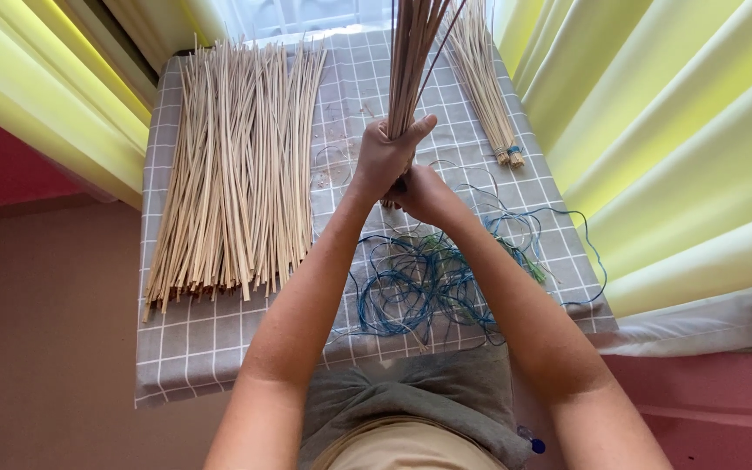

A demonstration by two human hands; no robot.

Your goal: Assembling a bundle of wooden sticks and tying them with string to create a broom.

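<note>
My left hand (pixel 386 155) is closed around the lower end of an upright bundle of thin pale sticks (pixel 411 61) over the middle of the table. My right hand (pixel 424 193) sits just below and behind it at the bundle's base, fingers curled against the stick ends. A tangle of blue and green string (pixel 419 278) lies on the grey checked cloth (pixel 211 339) under my forearms.
A wide pile of loose sticks (pixel 237 165) covers the left half of the table. A tied bundle of sticks (pixel 485 83) lies at the back right. Yellow curtains (pixel 654 130) hang on both sides, with red floor beyond.
</note>
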